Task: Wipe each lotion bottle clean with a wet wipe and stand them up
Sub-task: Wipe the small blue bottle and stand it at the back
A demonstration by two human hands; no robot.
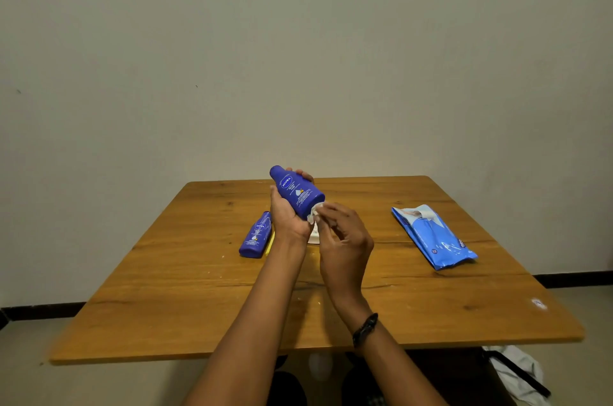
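The left hand [287, 216] is curled around a smooth, rounded blue plastic bottle [297, 190] and holds it tilted above the wooden table [199, 289]. Its label reads NIVEA. The right hand [345, 239] pinches a crumpled white wipe [315, 211] against the bottle's base. A second bottle [256, 236], same label, lies just left of the left hand. A glossy blue pack [431, 236] lies well right of the right hand.
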